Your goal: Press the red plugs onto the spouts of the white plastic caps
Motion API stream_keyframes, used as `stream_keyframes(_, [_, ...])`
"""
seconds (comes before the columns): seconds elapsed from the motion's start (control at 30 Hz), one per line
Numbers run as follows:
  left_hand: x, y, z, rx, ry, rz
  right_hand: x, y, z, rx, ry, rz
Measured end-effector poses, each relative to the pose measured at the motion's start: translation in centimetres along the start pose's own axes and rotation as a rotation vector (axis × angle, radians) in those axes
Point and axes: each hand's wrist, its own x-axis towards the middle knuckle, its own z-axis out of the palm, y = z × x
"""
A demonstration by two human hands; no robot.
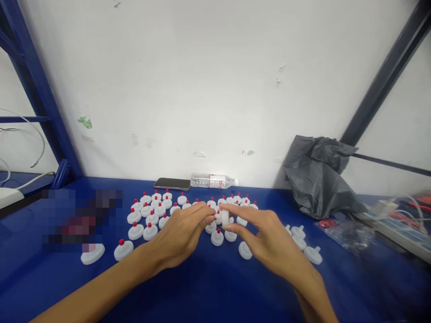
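Note:
My right hand (pixel 266 235) grips a round white nozzle lid (pixel 225 218) by its rim between thumb and fingers, holding it on its side above the table. Its spout points left, toward my left hand (pixel 185 231), whose thumb and fingers are pinched at the spout's end. A bit of red shows at those fingertips, apparently a small red cap, mostly hidden by the fingers. Behind and around both hands stand several white lids with red tips (pixel 136 230). Just below my right hand's fingers lies another white lid (pixel 245 250), its top partly covered.
Several white lids without red tips (pixel 313 255) lie at the right, near a clear plastic bag (pixel 350 233) with red pieces. A phone (pixel 172 184) and a water bottle (pixel 213 181) lie along the wall. A black bag (pixel 316 175) and a power strip (pixel 400 229) are at right.

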Motion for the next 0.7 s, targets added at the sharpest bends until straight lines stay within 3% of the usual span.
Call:
stream_keyframes(0.13, [0.4, 0.0, -0.5, -0.076, 0.077, -0.015, 0.4, 0.0, -0.4, -0.027, 0.001, 0.018])
stream_keyframes(0.27, [0.3, -1.0, -1.0, 0.072, 0.100, 0.110, 0.3, -0.1, -2.2, -0.109, 0.024, 0.114])
stream_keyframes(0.33, [0.2, -1.7, -1.1, 0.174, 0.029, 0.154, -0.1, -0.1, -3.0, -0.140, -0.097, 0.186])
stream_keyframes(0.43, [-0.1, -2.5, -1.1, 0.279, -0.100, 0.131, -1.1, 0.2, -3.4, -0.066, -0.395, 0.311])
stream_keyframes(0.53, [-0.2, -2.5, -0.8, 0.332, -0.185, 0.085, -1.6, 0.7, -2.9, -0.011, -0.520, 0.400])
stream_keyframes(0.7, [-0.2, -2.0, -0.5, 0.308, -0.220, 0.020, -1.1, 1.4, -2.5, -0.236, -0.399, 0.305])
